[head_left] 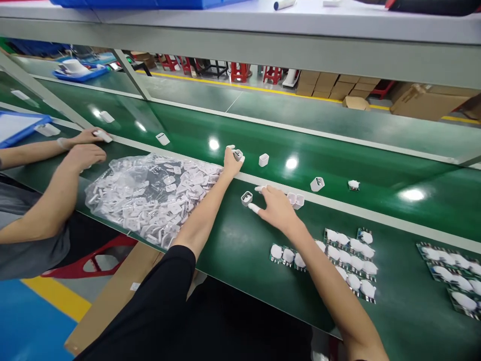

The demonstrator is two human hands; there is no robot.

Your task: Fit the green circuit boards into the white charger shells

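My left hand (233,164) reaches over the green belt, its fingers closed round a small white plastic housing (238,155) whose open top shows something dark inside. My right hand (278,206) is over the table strip beside the belt, thumb and forefinger apart, with white covers on the fingertips. Just beyond those fingertips stands another white housing (246,198) with a part inside. Two more white housings (295,200) stand beside my right hand, partly hidden by it. A clear plastic bag (150,195) full of small white plastic pieces lies left of my left forearm.
On the belt (203,135) lie a housing (263,160), a housing with a part inside (317,184) and a circuit board (353,185). Rows of circuit boards with white pads (349,258) cover the table at right. A co-worker's hands (86,145) work at left. A shelf (240,45) spans above.
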